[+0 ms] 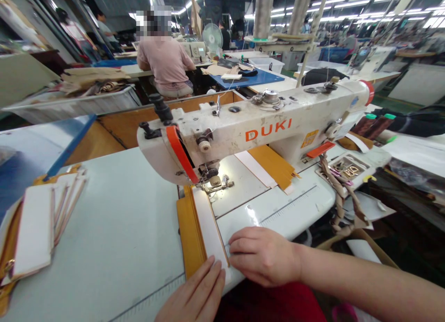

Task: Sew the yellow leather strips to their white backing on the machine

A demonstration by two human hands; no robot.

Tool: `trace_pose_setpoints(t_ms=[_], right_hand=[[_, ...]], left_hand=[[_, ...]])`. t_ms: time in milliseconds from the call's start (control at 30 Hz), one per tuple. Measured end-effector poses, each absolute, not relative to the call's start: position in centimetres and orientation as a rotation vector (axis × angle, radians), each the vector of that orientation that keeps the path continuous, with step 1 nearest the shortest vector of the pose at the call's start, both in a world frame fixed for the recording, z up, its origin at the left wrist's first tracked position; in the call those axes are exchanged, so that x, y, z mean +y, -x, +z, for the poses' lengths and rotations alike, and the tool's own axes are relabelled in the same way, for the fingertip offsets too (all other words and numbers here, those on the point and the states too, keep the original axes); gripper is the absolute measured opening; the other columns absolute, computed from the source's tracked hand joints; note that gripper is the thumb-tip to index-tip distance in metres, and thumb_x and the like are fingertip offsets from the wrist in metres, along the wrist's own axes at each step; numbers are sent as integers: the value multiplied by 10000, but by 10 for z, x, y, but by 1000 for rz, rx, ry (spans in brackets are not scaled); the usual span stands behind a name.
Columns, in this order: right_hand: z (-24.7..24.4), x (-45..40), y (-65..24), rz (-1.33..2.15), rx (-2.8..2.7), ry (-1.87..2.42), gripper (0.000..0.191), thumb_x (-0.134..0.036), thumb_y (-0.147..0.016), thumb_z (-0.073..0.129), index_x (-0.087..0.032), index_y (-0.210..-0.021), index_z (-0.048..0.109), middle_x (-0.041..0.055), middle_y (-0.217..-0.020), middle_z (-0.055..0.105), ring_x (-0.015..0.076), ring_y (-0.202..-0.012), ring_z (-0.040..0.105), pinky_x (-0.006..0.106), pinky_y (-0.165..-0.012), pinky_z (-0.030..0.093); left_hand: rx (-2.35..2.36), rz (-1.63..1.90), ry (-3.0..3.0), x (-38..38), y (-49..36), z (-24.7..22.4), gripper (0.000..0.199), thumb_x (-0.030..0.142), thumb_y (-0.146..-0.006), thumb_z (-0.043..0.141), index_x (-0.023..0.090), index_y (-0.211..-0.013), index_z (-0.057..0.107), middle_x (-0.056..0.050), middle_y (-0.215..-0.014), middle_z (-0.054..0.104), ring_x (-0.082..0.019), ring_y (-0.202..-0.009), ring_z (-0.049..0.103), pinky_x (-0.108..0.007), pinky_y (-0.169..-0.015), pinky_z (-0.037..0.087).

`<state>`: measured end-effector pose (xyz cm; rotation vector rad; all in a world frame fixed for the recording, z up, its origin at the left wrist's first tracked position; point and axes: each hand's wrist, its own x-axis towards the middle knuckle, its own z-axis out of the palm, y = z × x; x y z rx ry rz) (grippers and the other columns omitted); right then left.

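Observation:
A white sewing machine (267, 127) with orange trim stands across the middle of the head view. Under its lit needle area lies the far end of a white strip (209, 224), set beside mustard-coloured pieces (190, 238). My left hand (198, 292) lies flat on the near end of the strip, fingers stretched out. At the strip's right edge, near its lower end, is my right hand (262, 256), with fingers curled together; what they hold, if anything, is hidden.
Stacked white and mustard pieces (34, 229) lie at the left. Behind the machine arm are more mustard strips (271, 166). A small tray (349, 166) of metal parts sits at the right. A person in pink (165, 62) sits beyond, back turned.

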<state>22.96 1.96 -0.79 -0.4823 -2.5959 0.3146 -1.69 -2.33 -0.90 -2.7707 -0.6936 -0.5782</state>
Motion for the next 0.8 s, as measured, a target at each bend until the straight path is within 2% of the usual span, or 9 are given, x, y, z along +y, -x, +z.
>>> trace_pose_setpoints(t_ms=[100, 267, 467, 633, 800], right_hand=[[-8, 19, -229, 321, -2599, 487, 218, -175, -911, 464, -88, -1028, 625, 112, -992, 638, 215, -1059, 546, 331, -960, 461], [-8, 19, -230, 322, -2584, 482, 228, -180, -913, 460, -85, -1043, 623, 112, -992, 639, 216, -1053, 545, 330, -964, 459], [-7, 19, -230, 335, -2590, 489, 231, -187, -917, 453, -91, -1053, 613, 117, -1000, 643, 215, -1054, 541, 334, -949, 471], [-7, 18, -230, 350, -2591, 487, 230, -185, -916, 454, -91, -1059, 608, 118, -990, 641, 218, -1053, 542, 335, -938, 469], [-2, 14, -228, 327, -2596, 525, 249, -168, -930, 419, -92, -1069, 611, 105, -916, 646, 203, -939, 554, 318, -860, 478]], left_hand=[[-738, -681, 2747, -25, 13, -16, 423, 98, -954, 284, 173, -1210, 613, -42, -1091, 719, -137, -1073, 637, -230, -990, 457], [-848, -974, 2640, -28, 6, -29, 462, 87, -959, 232, 169, -1061, 675, -34, -1073, 723, -133, -1113, 614, -243, -1059, 383], [-771, -792, 2685, -24, 6, -14, 452, 105, -970, 244, 166, -1001, 692, -40, -1039, 733, -122, -1030, 650, -203, -994, 425], [-698, -618, 2734, -22, 10, -2, 409, 108, -971, 286, 169, -1053, 682, -28, -1067, 733, -131, -1013, 667, -202, -934, 476], [-707, -659, 2695, -24, 10, -2, 390, 106, -972, 302, 166, -1031, 683, -34, -1045, 738, -147, -992, 678, -219, -893, 508]])
